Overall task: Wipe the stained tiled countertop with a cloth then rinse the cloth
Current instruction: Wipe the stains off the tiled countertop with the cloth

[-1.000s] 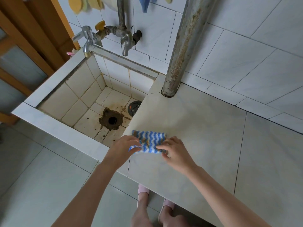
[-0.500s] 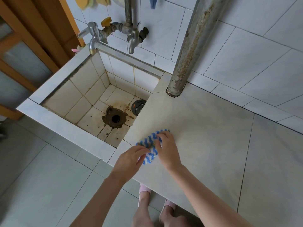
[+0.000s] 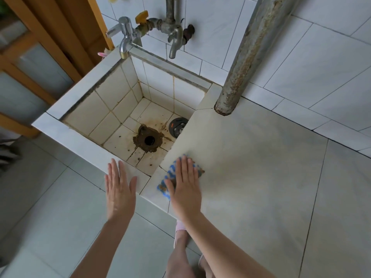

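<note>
At lower left of centre my left hand [image 3: 120, 190] is spread flat and empty, fingers straight, over the front rim of the tiled sink [image 3: 84, 143]. Above it, in the upper middle, two taps [image 3: 125, 38] stick out over the basin, whose rusty drain [image 3: 149, 140] sits mid-frame. Just right of the sink's corner my right hand [image 3: 185, 187] lies palm-down, fingers extended, pressing the blue-and-white cloth [image 3: 170, 174] onto the countertop [image 3: 261, 177]. A corroded pipe [image 3: 247, 61] rises upper right.
</note>
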The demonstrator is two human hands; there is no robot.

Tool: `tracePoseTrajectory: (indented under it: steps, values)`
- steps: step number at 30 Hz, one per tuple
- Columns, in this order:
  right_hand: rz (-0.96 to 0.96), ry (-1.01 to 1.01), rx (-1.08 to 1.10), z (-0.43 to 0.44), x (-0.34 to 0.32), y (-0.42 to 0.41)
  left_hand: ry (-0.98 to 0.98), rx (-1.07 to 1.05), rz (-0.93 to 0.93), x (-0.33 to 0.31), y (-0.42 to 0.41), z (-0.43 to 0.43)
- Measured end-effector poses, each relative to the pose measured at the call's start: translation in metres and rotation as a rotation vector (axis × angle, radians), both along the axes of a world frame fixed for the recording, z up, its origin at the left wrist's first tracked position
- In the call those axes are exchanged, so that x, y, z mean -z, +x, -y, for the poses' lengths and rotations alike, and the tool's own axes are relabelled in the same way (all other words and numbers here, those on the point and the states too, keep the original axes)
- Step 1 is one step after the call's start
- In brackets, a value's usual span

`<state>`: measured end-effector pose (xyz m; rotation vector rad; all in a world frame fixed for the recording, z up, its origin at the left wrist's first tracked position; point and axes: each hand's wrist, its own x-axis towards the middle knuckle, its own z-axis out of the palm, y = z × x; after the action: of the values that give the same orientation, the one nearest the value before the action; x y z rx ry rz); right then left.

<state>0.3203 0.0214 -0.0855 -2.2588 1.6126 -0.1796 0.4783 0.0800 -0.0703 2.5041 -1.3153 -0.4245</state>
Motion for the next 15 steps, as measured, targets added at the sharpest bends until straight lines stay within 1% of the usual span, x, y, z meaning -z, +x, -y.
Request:
tracePoseTrajectory:
  steps: [2,4,8,11,15]
  values:
    - [-0.019,-0.034,-0.189,-0.016,0.004,0.001,0.014,0.006,-0.025,0.001,0.006,0.004]
    - [-0.007,-0.086,-0.332,-0.03,0.007,-0.004,0.054,0.025,-0.046,0.001,0.007,0.006]
    - [0.023,-0.202,-0.479,-0.022,0.011,-0.018,0.074,0.033,-0.029,0.003,0.007,0.007]
    - [0.025,-0.174,-0.473,0.012,0.016,-0.016,0.075,0.03,-0.033,0.005,0.007,0.006]
    - [-0.101,-0.161,-0.322,0.08,0.014,-0.012,0.07,0.036,-0.03,0.008,0.01,0.005]
